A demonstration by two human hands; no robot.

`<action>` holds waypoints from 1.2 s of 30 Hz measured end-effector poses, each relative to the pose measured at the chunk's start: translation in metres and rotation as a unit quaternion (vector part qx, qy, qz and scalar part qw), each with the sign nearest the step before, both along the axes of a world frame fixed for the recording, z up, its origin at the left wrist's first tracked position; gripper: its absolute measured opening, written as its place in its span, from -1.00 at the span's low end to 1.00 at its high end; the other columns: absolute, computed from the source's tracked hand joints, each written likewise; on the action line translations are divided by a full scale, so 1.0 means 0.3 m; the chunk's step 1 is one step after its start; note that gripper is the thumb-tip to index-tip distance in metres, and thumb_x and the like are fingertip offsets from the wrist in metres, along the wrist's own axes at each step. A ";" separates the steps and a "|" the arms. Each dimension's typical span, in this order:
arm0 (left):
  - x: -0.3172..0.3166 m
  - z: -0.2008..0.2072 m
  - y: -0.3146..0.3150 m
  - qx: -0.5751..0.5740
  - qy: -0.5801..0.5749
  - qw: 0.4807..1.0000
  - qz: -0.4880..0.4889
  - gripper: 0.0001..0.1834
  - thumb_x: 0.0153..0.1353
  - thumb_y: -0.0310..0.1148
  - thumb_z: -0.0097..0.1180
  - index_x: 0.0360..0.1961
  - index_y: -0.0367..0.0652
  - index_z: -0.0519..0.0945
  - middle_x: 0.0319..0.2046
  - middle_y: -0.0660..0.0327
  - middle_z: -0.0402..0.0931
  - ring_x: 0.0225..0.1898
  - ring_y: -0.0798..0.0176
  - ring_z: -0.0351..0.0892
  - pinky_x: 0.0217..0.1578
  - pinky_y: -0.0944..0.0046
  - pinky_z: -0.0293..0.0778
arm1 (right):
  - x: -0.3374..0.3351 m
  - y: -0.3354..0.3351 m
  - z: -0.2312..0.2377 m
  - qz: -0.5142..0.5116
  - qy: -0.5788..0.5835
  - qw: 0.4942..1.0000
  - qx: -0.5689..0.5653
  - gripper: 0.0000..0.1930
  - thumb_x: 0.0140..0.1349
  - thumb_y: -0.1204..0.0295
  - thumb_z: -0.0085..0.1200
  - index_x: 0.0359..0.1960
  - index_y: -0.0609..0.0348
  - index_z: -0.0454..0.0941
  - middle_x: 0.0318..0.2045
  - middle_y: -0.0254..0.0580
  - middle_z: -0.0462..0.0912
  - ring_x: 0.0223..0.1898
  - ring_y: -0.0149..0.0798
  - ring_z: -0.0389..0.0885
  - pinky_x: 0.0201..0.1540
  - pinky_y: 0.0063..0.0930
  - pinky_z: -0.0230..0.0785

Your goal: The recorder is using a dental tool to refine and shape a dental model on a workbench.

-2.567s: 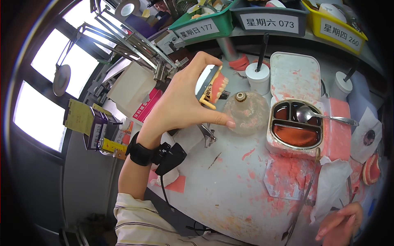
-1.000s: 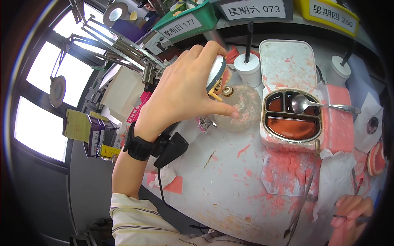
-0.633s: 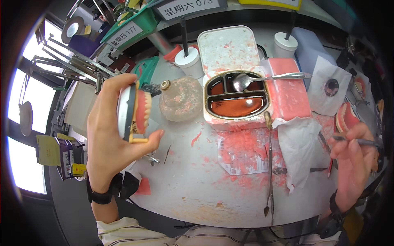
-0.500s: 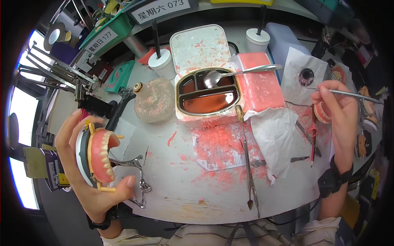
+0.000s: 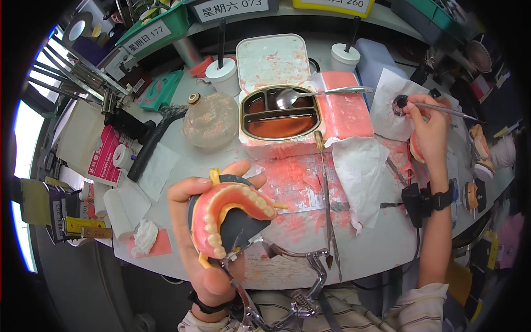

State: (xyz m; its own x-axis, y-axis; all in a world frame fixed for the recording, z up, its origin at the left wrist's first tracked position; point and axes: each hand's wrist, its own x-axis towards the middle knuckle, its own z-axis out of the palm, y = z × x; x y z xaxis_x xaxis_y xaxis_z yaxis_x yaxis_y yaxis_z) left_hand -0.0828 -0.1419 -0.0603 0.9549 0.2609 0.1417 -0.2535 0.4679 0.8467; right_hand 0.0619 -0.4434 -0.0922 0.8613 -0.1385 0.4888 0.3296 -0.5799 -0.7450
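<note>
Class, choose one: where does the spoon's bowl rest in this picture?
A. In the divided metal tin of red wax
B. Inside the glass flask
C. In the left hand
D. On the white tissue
A: the spoon lies with its bowl in the upper compartment of the tin, its handle reaching right over the rim.

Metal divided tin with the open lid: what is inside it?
The metal divided tin holds dark reddish wax; a steel spoon rests across it. The wax hides its bottom.

Daylight from a window [image 5: 19,182] falls across a cluttered grey workbench [image 5: 182,166].
</note>
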 end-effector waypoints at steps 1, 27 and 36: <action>-0.006 -0.010 0.003 0.006 -0.005 1.000 -0.012 0.09 -0.46 0.07 0.48 0.02 -0.18 0.09 0.03 -0.21 0.23 0.00 -0.04 0.40 -0.04 0.08 0.43 | -0.009 0.012 0.012 -0.025 -0.024 0.998 -0.058 -0.90 0.13 0.52 0.02 -0.37 0.32 0.51 -0.53 -0.19 0.60 -0.46 -0.42 0.55 -0.34 -0.60 0.36; -0.018 -0.128 -0.018 0.287 -0.142 0.947 0.028 -0.17 -0.38 -0.26 0.50 -0.07 -0.25 0.26 -0.09 -0.06 0.26 0.02 0.03 0.28 -0.05 0.12 0.26 | -0.394 0.407 0.176 0.469 0.077 0.873 0.108 -0.85 -0.07 0.62 0.23 -0.43 0.34 0.53 -0.46 0.01 0.63 -0.48 -0.16 0.63 -0.42 -0.49 0.48; -0.014 -0.120 -0.002 0.396 -0.139 0.908 -0.010 -0.08 -0.37 -0.25 0.50 -0.04 -0.23 0.12 -0.14 -0.20 0.32 -0.01 0.07 0.37 -0.17 0.21 0.46 | -0.382 0.404 0.198 0.476 0.024 0.879 -0.025 -0.85 -0.09 0.59 0.23 -0.44 0.30 0.55 -0.49 -0.04 0.63 -0.52 -0.19 0.60 -0.44 -0.50 0.47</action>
